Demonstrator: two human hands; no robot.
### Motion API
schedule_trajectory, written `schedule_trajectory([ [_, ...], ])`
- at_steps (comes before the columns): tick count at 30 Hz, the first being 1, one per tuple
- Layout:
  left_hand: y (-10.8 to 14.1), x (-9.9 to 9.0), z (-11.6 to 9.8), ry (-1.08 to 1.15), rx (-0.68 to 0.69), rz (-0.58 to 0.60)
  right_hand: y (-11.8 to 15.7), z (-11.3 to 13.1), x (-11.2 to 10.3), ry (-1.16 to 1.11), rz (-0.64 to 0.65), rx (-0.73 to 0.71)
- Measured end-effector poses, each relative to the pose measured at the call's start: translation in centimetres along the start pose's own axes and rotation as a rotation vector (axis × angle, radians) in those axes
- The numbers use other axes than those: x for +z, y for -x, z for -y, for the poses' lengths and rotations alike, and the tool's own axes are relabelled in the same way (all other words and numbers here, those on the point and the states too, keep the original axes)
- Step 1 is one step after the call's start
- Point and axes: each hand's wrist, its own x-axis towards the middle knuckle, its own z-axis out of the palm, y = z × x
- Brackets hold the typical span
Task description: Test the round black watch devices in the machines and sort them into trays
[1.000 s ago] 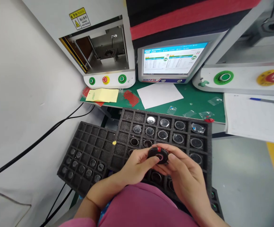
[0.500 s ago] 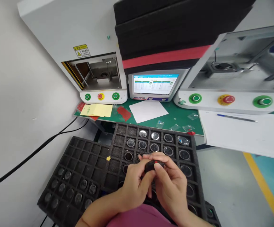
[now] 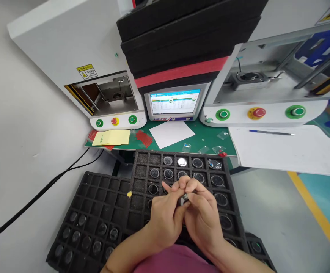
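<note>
My left hand (image 3: 166, 214) and my right hand (image 3: 203, 212) meet above the larger black foam tray (image 3: 139, 185). Between their fingers they grip a small round dark part (image 3: 183, 199) with a grey, shiny face; much of it is hidden by the fingers. Round glass-faced parts, such as one at the right (image 3: 217, 181), sit in many of the tray's compartments. The fingers of both hands are bent and closed around the held part.
A second black foam tray (image 3: 92, 204) lies lower left. Behind are a green bench (image 3: 165, 149) with papers, a monitor (image 3: 173, 104), a left machine (image 3: 116, 96) and a right machine (image 3: 250, 81). Black foam sheets (image 3: 179, 41) are stacked above the monitor. A pen (image 3: 271, 132) lies on paper.
The held part has been turned, so a grey, shiny side shows where a black side with a red spot showed before. The fingers have shifted around it, and the view has moved slightly right.
</note>
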Motion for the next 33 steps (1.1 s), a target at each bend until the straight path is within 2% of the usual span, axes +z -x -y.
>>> schedule_trajectory([
  [3, -0.1, -0.1, -0.3, 0.218, -0.146, 0.009, 0.1, 0.5, -1.0, 0.162, 0.115, -0.038],
  [7, -1.0, -0.1, -1.0, 0.923, -0.539, 0.008, 0.2, 0.9, -2.3, 0.437, 0.237, -0.408],
  [10, -1.5, 0.3, -1.1, 1.212, -0.671, -0.001, 0.1, 1.0, -3.1, 0.582, 0.317, -0.558],
  [14, -1.6, 0.9, -0.8, 1.325, -0.608, 0.087, -0.4, 1.1, -4.0, 0.623, 0.437, -0.579],
  [20, -1.4, 1.3, -0.2, 1.364, -0.518, 0.141, -1.0, 1.4, -4.4, 0.589, 0.468, -0.507],
  [28, -1.3, 0.8, -0.8, 1.407, -0.486, 0.131, -0.6, 1.3, -5.0, 0.552, 0.458, -0.416],
  [33, -1.1, 1.3, -0.6, 1.492, -0.393, 0.140, -0.8, 1.0, -5.1, 0.519, 0.527, -0.481],
])
